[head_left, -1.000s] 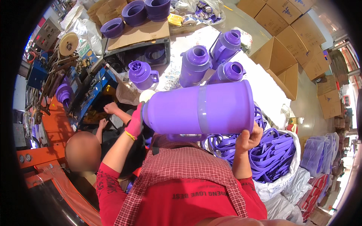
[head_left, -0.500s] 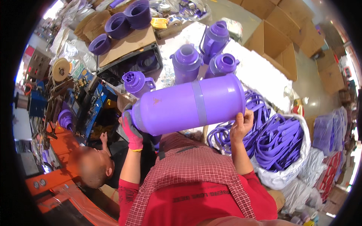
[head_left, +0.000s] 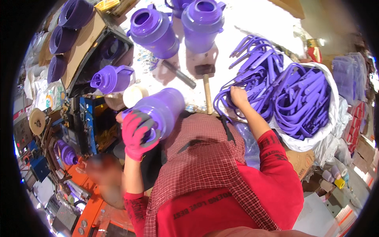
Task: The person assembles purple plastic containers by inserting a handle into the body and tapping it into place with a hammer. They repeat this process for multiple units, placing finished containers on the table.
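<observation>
My left hand [head_left: 138, 132], in a pink and grey glove, is closed around the neck end of a large purple flask body [head_left: 169, 102]. The flask lies tilted, its base pointing away across the table edge. My bare right hand [head_left: 238, 97] is at the near left edge of a heap of purple strap handles [head_left: 258, 73], fingers curled around one of them; the fingertips are partly hidden. On the white table [head_left: 233, 51] lie a mallet [head_left: 208, 91] with a wooden handle and a dark rod [head_left: 179, 74], between the heap and the flask.
Purple flasks [head_left: 156, 33] stand at the far side. A smaller purple flask [head_left: 112, 79] and a cream round piece [head_left: 135, 96] are at the left. A white sack [head_left: 329, 89] of handles stands at the right. A co-worker [head_left: 104, 173] is close by on my left.
The flask, held in both hands across my front, has swung down and left in my left hand. My right hand has let go of its base and moved to the strap handles.
</observation>
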`<act>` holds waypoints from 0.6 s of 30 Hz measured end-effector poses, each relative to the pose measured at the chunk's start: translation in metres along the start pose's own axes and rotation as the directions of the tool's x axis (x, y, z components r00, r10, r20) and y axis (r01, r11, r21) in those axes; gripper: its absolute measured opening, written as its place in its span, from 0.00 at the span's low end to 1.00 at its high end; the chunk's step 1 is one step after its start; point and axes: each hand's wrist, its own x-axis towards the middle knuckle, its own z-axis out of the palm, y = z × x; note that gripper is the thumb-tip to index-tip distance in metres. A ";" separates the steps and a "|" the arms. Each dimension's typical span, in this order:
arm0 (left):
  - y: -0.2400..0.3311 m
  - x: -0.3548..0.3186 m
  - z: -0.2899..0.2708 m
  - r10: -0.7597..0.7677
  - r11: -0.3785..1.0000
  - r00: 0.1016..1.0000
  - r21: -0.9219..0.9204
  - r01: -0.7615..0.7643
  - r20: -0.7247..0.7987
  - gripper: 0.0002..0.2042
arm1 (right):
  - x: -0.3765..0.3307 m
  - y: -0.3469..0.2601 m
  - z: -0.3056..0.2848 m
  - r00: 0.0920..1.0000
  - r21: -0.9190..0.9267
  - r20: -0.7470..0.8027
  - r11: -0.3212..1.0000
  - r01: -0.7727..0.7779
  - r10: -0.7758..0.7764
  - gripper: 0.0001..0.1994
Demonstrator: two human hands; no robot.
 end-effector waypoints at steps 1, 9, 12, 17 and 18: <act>-0.004 0.002 0.005 0.036 0.998 0.999 -0.059 -0.036 0.007 0.21 | 0.005 -0.003 0.015 0.998 -0.121 -0.057 0.992 0.028 -0.035 0.06; 0.004 -0.001 0.039 0.228 0.948 0.927 -0.287 -0.141 0.299 0.23 | 0.012 0.050 -0.114 0.951 0.082 -0.296 0.994 -0.069 0.090 0.07; 0.006 -0.017 0.050 -0.338 0.748 0.939 -0.588 0.308 0.061 0.33 | 0.006 0.044 -0.211 0.721 0.560 -0.627 0.813 0.156 0.294 0.12; -0.002 -0.040 0.075 -0.909 -0.085 0.304 -0.842 0.533 0.284 0.32 | 0.045 -0.091 -0.285 0.992 0.991 -0.130 -0.027 0.130 0.004 0.16; -0.004 -0.041 0.076 -0.814 -0.147 0.506 -0.944 0.297 0.286 0.31 | 0.050 -0.126 -0.281 0.961 0.971 -0.199 -0.174 0.166 -0.193 0.19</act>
